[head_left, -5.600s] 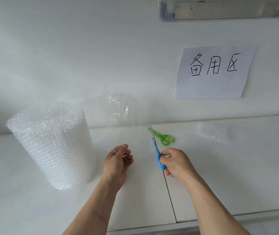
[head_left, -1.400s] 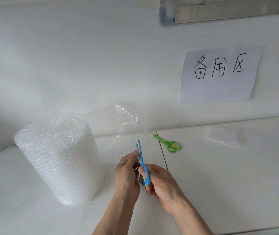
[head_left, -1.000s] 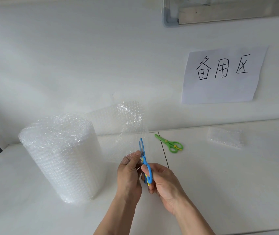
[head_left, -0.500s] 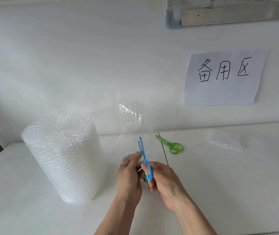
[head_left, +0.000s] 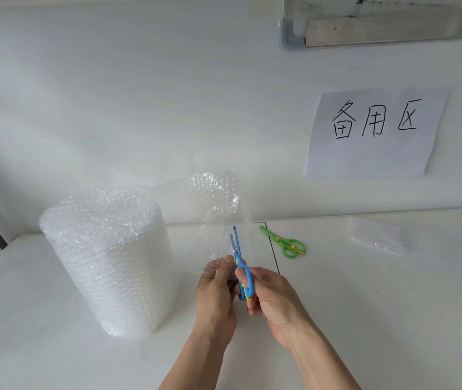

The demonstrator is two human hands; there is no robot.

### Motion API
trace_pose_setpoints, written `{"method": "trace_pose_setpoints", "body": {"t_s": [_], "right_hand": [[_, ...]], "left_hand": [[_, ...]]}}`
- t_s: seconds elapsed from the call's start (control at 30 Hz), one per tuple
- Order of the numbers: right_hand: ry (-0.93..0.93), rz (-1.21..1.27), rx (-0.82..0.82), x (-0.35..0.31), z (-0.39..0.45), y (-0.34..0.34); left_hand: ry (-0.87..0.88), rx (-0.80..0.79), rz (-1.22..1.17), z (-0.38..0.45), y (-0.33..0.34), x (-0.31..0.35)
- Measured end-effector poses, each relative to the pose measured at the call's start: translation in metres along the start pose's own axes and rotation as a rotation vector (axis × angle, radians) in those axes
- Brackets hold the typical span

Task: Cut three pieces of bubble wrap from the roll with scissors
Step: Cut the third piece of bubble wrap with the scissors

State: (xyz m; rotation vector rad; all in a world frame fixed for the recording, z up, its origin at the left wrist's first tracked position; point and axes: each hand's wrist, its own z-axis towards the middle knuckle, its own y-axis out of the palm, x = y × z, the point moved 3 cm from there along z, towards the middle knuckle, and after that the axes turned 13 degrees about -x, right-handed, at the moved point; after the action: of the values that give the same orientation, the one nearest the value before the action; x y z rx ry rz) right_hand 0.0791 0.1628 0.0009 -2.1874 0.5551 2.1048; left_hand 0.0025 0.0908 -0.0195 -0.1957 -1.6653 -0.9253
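wall point(head_left: 111, 94) white, fills the upper frame; a metal-edged frame point(head_left: 387, 23) at top right is cut off by the picture edge. white counter point(head_left: 392, 305) below it, with a seam running front to back just right of the hands. paper sign point(head_left: 376, 132) on the wall carries three handwritten characters. bubble wrap roll point(head_left: 106, 260) stands upright on the counter at left, and its loose sheet point(head_left: 213, 209) trails right and up behind the hands. the sheet is clear, so its edges are hard to trace against the wall. cut piece of bubble wrap point(head_left: 377, 235) lies flat at far right, faint on the white top. left hand point(head_left: 215, 294) pinches the sheet's lower edge, thumb on top. right hand point(head_left: 273, 299) has its grip curled through the loops of the blue scissors point(head_left: 239, 263), blades slightly apart, pointing up into the sheet. whether the blades are already in the film is unclear. green scissors point(head_left: 284, 241) lie on the counter right of the seam, well apart from both hands.
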Motion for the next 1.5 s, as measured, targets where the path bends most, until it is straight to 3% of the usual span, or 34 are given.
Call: {"method": "trace_pose_setpoints", "body": {"t_s": [0.5,0.6,0.77,1.07,1.5], "right_hand": [[0.047,-0.071,-0.029,-0.016,-0.006,0.001],[0.072,-0.010,-0.063,-0.013,-0.009,0.002],[0.076,0.062,-0.020,-0.004,-0.008,0.002],[0.057,0.013,-0.010,-0.002,-0.002,0.000],[0.023,-0.002,0.043,0.007,-0.002,-0.003]], "left_hand": [[0.006,0.004,-0.048,0.008,-0.012,-0.010],[-0.040,0.029,-0.092,0.008,-0.015,-0.010],[-0.145,-0.057,-0.226,0.015,-0.017,-0.007],[-0.024,0.051,-0.209,0.015,-0.008,0.007],[0.010,0.108,-0.143,0.010,-0.008,-0.008]]}}
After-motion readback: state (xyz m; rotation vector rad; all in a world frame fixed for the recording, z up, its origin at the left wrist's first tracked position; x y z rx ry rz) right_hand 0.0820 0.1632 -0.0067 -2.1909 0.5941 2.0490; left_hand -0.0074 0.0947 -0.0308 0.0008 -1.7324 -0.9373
